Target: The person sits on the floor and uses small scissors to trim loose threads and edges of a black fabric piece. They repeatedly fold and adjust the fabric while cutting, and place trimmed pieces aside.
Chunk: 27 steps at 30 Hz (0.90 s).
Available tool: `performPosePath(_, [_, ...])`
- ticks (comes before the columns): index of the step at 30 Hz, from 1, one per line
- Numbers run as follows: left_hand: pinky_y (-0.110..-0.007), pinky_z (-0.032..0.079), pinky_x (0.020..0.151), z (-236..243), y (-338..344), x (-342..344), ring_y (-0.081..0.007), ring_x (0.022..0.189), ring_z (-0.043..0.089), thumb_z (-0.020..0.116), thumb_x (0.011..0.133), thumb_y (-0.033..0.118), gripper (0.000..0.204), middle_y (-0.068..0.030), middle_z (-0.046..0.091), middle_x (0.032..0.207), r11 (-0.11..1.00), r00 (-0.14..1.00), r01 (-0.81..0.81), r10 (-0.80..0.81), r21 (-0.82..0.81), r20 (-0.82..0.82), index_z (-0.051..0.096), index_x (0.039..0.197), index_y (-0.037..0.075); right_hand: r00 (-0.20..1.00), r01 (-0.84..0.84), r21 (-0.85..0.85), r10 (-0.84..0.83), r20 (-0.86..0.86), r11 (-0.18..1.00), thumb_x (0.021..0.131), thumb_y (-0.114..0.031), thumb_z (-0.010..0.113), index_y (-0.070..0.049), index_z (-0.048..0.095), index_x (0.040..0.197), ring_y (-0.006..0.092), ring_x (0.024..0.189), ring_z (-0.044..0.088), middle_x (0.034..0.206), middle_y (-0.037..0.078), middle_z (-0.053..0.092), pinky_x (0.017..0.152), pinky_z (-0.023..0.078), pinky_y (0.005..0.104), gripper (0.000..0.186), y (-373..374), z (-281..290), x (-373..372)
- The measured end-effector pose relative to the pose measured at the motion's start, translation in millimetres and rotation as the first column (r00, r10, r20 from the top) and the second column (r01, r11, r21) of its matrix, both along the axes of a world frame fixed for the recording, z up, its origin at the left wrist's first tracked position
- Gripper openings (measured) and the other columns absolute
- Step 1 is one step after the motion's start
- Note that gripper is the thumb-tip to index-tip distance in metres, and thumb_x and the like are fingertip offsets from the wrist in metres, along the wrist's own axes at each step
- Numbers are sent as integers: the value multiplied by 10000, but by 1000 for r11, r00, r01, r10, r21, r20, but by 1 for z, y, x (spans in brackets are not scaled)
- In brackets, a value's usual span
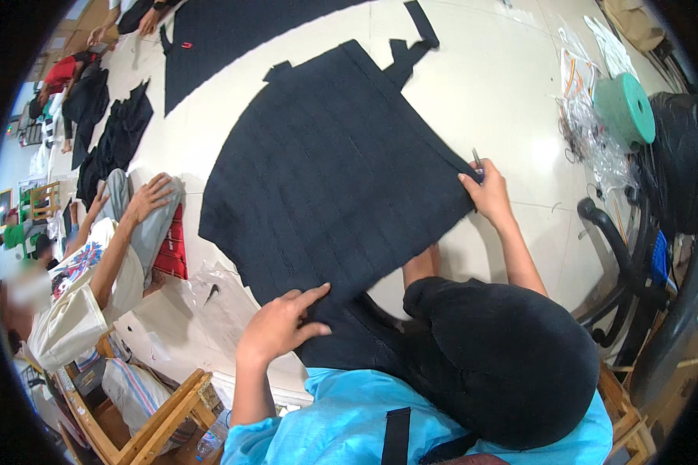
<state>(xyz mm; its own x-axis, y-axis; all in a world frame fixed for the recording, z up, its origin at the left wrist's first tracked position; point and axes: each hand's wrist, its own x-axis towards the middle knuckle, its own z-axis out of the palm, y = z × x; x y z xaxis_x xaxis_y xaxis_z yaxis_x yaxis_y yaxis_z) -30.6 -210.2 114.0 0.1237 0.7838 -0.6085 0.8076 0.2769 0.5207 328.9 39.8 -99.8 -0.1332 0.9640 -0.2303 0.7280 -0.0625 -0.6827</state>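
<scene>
A wide piece of black cloth (pixel 326 170) with faint seam lines lies spread across the floor and up to my lap. My left hand (pixel 283 322) rests on its near edge, index finger stretched out and thumb apart. At the cloth's right corner, my right hand (pixel 487 192) is closed round small thread snips (pixel 478 158) with a metal tip and dark handle. Its fingers also touch the cloth edge there. Black straps (pixel 403 66) stick out from the far side of the cloth. My raised knee (pixel 512 356) is in black trousers.
On the left sits a person (pixel 77 287) in a white shirt, close to a wooden frame (pixel 159 418). Another black cloth (pixel 240 39) lies farther off. At right are a green roll (pixel 624 108), clear plastic bags (pixel 593 136) and a black chair base (pixel 628 271).
</scene>
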Motion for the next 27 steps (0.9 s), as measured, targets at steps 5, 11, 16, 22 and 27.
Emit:
performPosePath(5, [-464, 572, 781, -11, 91, 26, -380, 868, 751, 720, 988, 482, 477, -210, 738, 905, 993, 992, 104, -108, 57, 73, 722, 1099, 17, 998, -43, 153, 36, 49, 987, 966, -221, 791, 38, 684, 1052, 324, 772, 723, 866, 207, 751, 733, 553, 416, 293, -19, -41, 16])
performPosePath(11, [-497, 479, 1131, -133, 196, 84, -398, 1368, 562, 652, 1048, 262, 457, -208, 612, 1425, 775, 949, 311, -287, 549, -132, 592, 1425, 9, 1000, 30, 3, -30, -3, 1000, 975, -250, 795, 46, 688, 991, 212, 683, 647, 788, 115, 701, 674, 531, 377, 316, -30, -30, 8])
performPosePath(16, [-521, 363, 1252, -226, 224, 101, -442, 1487, 450, 719, 987, 247, 574, -253, 530, 1541, 704, 984, 174, -150, 688, -96, 549, 1474, -4, 950, -33, -332, -74, -304, 943, 955, -256, 827, -44, 658, 906, 103, 596, 505, 710, -29, 569, 548, 426, 302, 275, -39, -31, 30])
performPosePath(22, [-537, 455, 1082, -227, 323, -39, -458, 1227, 590, 665, 933, 107, 355, -269, 639, 1263, 343, 895, -158, 446, 926, -13, 629, 1256, -36, 916, -377, -792, 65, -397, 479, 847, -188, 917, -74, 668, 880, 47, 589, 480, 680, -71, 559, 520, 385, 244, 276, -11, 30, 71])
performPosePath(27, [-556, 492, 1089, -242, 363, -152, -475, 1375, 534, 790, 936, 411, 622, -300, 555, 1467, 689, 629, -461, 698, 559, -343, 591, 1364, 5, 986, -167, -563, 123, -116, 809, 850, -212, 913, -9, 694, 982, 123, 788, 610, 801, 7, 642, 741, 522, 303, 327, 3, 20, 59])
